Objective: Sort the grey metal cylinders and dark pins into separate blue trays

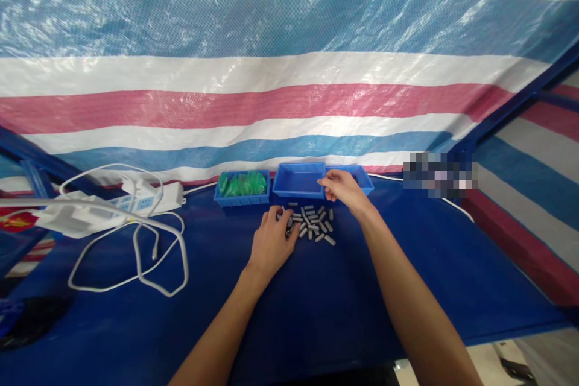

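Small grey cylinders: loose pile on blue table. My left hand: fingers curled at pile's left edge; grip unclear. My right hand: fingertips bunched by middle tray; whether grasping, cannot tell. Advised: light fingertips, pile unscattered.

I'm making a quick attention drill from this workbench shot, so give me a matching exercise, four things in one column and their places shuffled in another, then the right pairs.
Things
1. Left hand
2. Green plastic
3. Right hand
4. White power strip

Places
A. At the right end of the middle blue bin
B. On the left side, among looped white cords
C. At the scattered small grey cylinders
D. Inside the leftmost blue bin

Right pairs: 1-C, 2-D, 3-A, 4-B
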`<state>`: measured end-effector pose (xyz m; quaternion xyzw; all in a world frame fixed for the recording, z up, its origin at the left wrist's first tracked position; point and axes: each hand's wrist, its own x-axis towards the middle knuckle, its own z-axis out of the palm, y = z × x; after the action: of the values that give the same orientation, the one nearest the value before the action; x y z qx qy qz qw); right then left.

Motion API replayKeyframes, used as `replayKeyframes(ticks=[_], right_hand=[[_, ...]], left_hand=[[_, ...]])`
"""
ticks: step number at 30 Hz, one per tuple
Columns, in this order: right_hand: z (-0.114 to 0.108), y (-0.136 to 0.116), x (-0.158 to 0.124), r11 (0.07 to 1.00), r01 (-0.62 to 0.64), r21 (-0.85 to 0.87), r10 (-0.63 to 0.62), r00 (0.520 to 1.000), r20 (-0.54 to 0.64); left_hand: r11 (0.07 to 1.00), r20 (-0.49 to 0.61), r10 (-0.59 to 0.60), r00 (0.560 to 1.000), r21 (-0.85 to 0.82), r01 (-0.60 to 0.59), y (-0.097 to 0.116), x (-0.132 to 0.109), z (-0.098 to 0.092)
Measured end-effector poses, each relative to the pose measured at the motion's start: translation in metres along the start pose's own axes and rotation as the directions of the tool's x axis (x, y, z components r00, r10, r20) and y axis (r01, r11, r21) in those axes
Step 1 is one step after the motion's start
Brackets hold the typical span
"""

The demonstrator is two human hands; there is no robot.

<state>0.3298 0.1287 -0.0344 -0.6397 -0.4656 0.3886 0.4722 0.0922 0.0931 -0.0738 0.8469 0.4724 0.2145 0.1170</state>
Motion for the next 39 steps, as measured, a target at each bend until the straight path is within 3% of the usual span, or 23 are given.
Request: replayKeyframes(ticks=[4,7,11,14,16,18,21,25,32,36,39], right_hand=[[-0.002,-0.015,0.019,0.992,-0.109,-0.061,0.109,0.994,-0.007],[-0.002,-0.022,0.024,0.988,-0.057,-0.144,0.045,0.995,-0.087],[-0.009,-0.018,0.017,0.983,0.072,-0.172,-0.091,0.99,-0.104],[-0.021,0.0,0.002,0.929,0.185,-0.321,-0.253,0.949,-0.187],[-0.031,0.02,-0.01,0.846,0.231,-0.481,-0.393,0.88,-0.268],[-0.04,0.043,-0.021,0.739,0.174,-0.65,-0.486,0.807,-0.336],[-0.052,0.076,-0.031,0.692,0.146,-0.707,-0.494,0.81,-0.316],[-0.068,0.095,-0.033,0.659,0.271,-0.702,-0.565,0.794,-0.224],[-0.083,0.085,-0.039,0.769,0.235,-0.594,-0.483,0.823,-0.3],[-0.087,0.066,-0.05,0.791,0.218,-0.571,-0.507,0.755,-0.415],[-0.082,0.044,-0.061,0.778,0.3,-0.552,-0.57,0.707,-0.418]], left_hand=[[0.999,0.014,-0.027,1.0,-0.035,0.028,-0.007,0.003,-0.015],[0.995,0.092,0.008,0.996,-0.101,0.002,-0.018,0.007,-0.022],[0.973,0.119,0.06,0.991,-0.229,-0.031,-0.029,0.011,-0.019],[0.969,0.106,0.076,0.991,-0.241,-0.049,-0.029,0.011,-0.015],[0.975,0.053,0.094,0.994,-0.205,-0.081,-0.025,0.01,-0.014],[0.974,0.003,0.161,0.987,-0.159,-0.158,-0.02,0.009,-0.013],[0.944,0.01,0.31,0.951,-0.124,-0.306,-0.011,0.007,-0.009],[0.915,0.069,0.398,0.915,-0.104,-0.39,0.001,0.006,0.001],[0.871,0.093,0.488,0.868,-0.118,-0.477,0.022,0.01,0.011],[0.856,0.109,0.515,0.85,-0.115,-0.504,0.029,0.012,0.016],[0.883,0.01,0.431,0.902,-0.209,-0.42,0.029,0.011,0.016]])
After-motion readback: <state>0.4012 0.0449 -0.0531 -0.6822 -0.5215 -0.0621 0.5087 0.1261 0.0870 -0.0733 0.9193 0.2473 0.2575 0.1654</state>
